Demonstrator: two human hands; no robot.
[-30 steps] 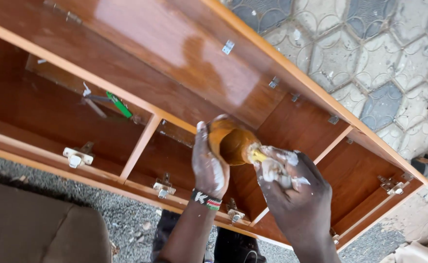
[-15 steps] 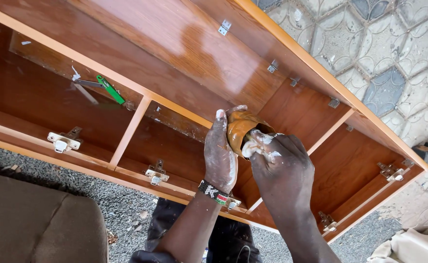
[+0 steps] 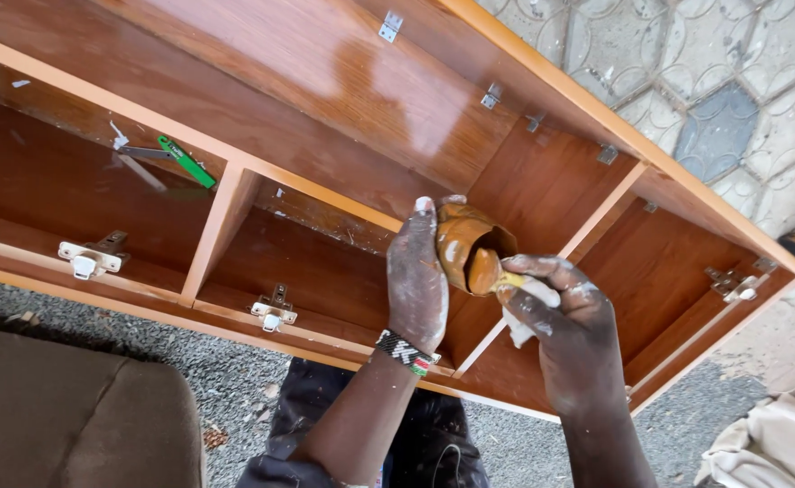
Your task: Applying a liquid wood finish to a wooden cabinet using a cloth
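Small tin (image 3: 465, 242) coated in ochre paste, held above the middle bay of the wooden cabinet (image 3: 343, 72). Left hand (image 3: 418, 280) wrapped around its side, fingers pressed together against the wall. Right hand (image 3: 567, 321) pinches a white rag (image 3: 528, 307), its paste-loaded tip at the tin's mouth. Tin looks light and rigid, but slick with smeared paste; best gripped around the body, as now. Long axis tilted, mouth pointing right and slightly down toward the rag. Green-handled tool (image 3: 185, 161) lies in the cabinet's left bay

Left hand (image 3: 418, 280) is raised with fingers upright and curled, while the right hand (image 3: 562, 330) seems closed, both paint-smeared.
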